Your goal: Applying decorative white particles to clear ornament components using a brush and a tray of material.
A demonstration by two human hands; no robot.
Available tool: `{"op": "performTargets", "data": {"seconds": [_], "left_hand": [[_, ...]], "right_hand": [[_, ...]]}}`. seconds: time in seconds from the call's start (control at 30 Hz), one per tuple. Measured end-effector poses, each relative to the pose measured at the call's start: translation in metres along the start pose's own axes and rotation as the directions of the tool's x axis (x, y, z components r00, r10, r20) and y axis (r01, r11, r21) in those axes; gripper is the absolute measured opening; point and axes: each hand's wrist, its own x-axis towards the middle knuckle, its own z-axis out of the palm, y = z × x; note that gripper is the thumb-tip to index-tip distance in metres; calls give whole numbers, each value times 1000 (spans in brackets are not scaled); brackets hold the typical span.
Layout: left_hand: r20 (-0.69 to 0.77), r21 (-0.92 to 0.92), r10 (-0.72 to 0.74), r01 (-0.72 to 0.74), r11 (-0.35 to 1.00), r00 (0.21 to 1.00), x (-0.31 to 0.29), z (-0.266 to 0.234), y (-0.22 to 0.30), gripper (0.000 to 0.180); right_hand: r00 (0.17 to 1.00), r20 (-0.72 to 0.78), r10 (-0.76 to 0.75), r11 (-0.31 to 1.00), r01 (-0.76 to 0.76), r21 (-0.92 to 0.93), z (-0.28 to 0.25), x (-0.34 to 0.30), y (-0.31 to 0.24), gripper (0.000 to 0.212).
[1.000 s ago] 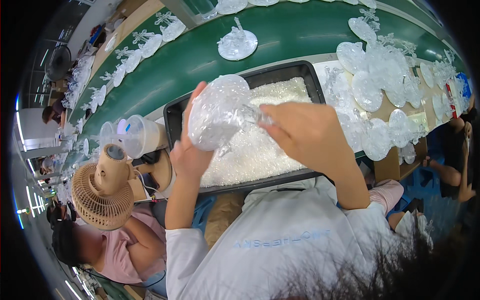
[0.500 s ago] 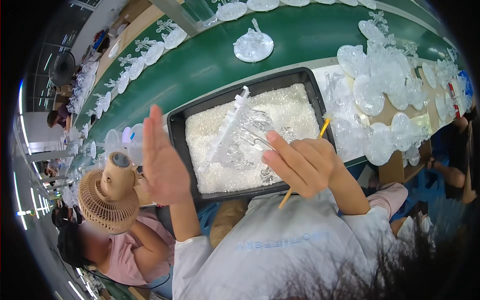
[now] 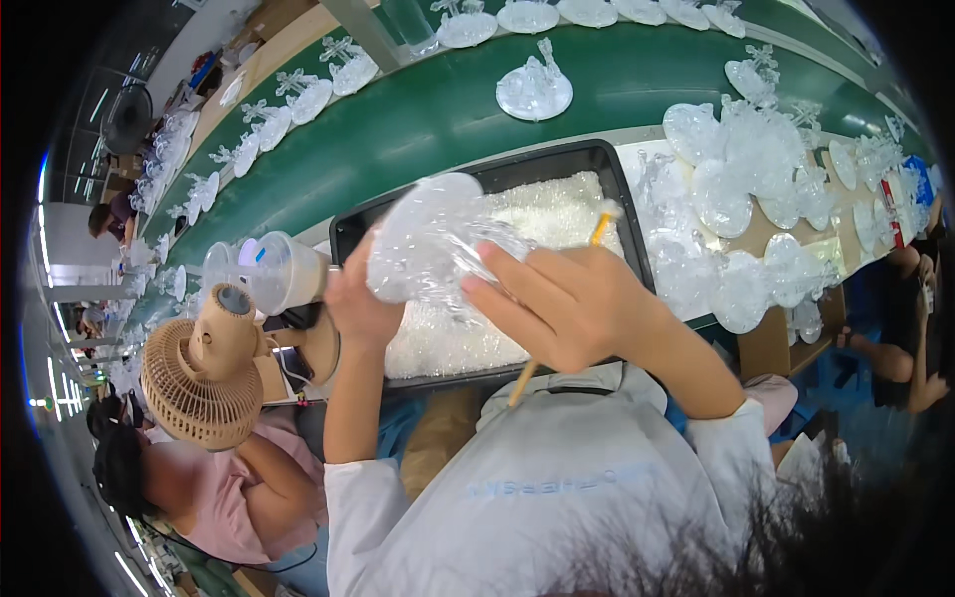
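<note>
**Clear plastic piece held up between both hands over the black tray**

From the head view, the person's left hand (image 3: pixel 360 298) and right hand (image 3: pixel 572 303) are raised together, and between them sits a clear plastic piece (image 3: pixel 433 239), rounded like a dome or disc. The left hand closes on its left edge, fingers wrapped behind it; the right hand cups its right side with fingers spread across the front. Both hands are closed on it, so neither is nearer: it bridges them. Its broad face tilts up and away from the person, and its longer run goes roughly from the left hand up and to the right. How its far side is shaped I cannot tell through the glare.

The right hand also pinches a thin yellow stick (image 3: pixel 557 328). It slants from low near the person's chest up past the knuckles, its pale tip pointing away to the upper right, beyond the right hand.

Just behind and below both hands lies a black tray (image 3: pixel 597 159) filled with small white bits. Right of the right hand, a heap of clear plastic pieces (image 3: pixel 736 209) covers the tabletop. Beyond the tray runs a green belt (image 3: pixel 438 109) carrying more clear pieces. Left of the left hand stand a clear cup (image 3: pixel 269 271) and a tan desk fan (image 3: pixel 204 373), with another person seated below it.
</note>
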Motion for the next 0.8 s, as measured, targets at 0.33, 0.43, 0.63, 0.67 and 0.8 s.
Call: {"op": "performTargets", "data": {"seconds": [0.33,0.43,0.63,0.67,0.8], "left_hand": [[133,-686,-92,158,711,987,19,-7,-22,88],[65,-769,-119,126,627,991,21,-7,-15,85],[15,-797,-102,73,600,995,22,-11,-18,82],[21,-821,-64,54,569,998,22,-12,-19,82],[54,-778,-95,102,620,994,19,-15,-22,83]], "right_hand": [[952,14,305,952,-305,-22,29,66,175,33],[576,315,754,635,-516,-575,45,26,261,65],[72,453,889,320,-805,-500,89,-52,326,58],[144,496,856,392,-806,-444,91,-55,328,58],[163,405,900,394,-701,-594,94,-64,328,42]]}}
